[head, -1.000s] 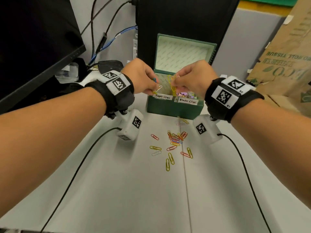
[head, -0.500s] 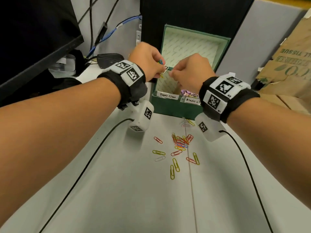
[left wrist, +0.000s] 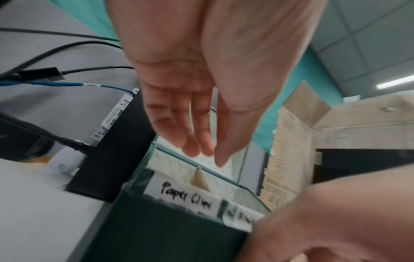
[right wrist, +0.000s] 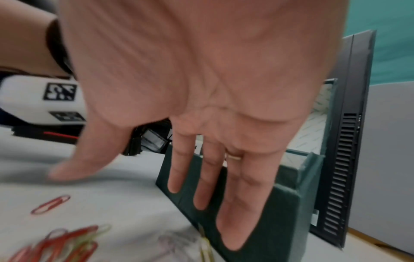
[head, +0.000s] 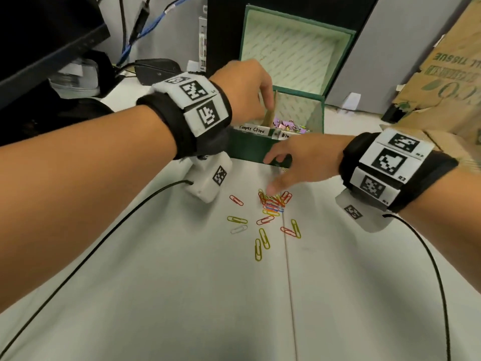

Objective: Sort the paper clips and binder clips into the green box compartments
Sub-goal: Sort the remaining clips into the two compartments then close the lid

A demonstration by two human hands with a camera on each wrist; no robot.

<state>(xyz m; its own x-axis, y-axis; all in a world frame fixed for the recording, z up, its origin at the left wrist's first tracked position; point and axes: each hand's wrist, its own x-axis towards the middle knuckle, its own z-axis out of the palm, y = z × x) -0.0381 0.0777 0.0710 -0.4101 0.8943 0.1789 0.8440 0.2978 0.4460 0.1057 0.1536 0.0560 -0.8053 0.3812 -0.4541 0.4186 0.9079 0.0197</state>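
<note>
Green cardboard makes the box (head: 250,152), which stands open at the far side of the white table (head: 182,295), with its lid (head: 294,50) upright behind it. One cardboard divider (head: 269,114) splits it into two compartments. The left one carries a label (head: 252,129) reading "Paper Clips"; the label of the right one is partly covered by the right hand. The right compartment holds a heap of small binder clips (head: 289,125), too many and too small to count.

On the table in front of the box lie the paper clips (head: 272,204). One tangled pile, mostly red and orange, cannot be counted. Around it I count about eight loose clips: one red (head: 236,200) to the left, one yellow-green (head: 236,219) and one white (head: 239,229) below that, one red (head: 265,220), two yellow (head: 261,243) nearest the person, and a red and a yellow (head: 292,229) at the right. The two near yellow clips have the long axis running roughly away from the person; the yellow-green one lies across.

The left hand (head: 247,89) is above the paper clip compartment, fingers straight and pointing down, holding nothing. The right hand (head: 302,162) is low over the pile, fingers spread, thumb tip (head: 270,188) at the top of the pile; nothing is pinched.
</note>
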